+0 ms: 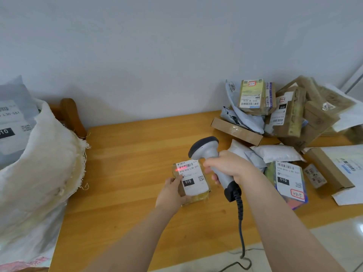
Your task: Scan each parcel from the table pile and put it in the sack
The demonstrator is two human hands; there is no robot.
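My left grip point(170, 193) holds the small tan tape-wrapped parcel with a white label point(193, 179) by its left side, thumb on the label, over the light wooden counter point(127, 163). Just right of it, my right grip point(229, 167) wraps the handle of the grey corded barcode scanner point(206, 150). A red scan line point(179, 169) glows at the label's left edge. The white woven sack point(45, 154) stands well left of both grips. The heap of cardboard and plastic parcels point(284, 114) lies beyond the right one.

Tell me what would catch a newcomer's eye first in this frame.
First, the red scan line on the small parcel at the centre of the table, which the left hand holds while the right hand aims the grey scanner. Then the jumbled parcel pile at far right and the white sack at left.
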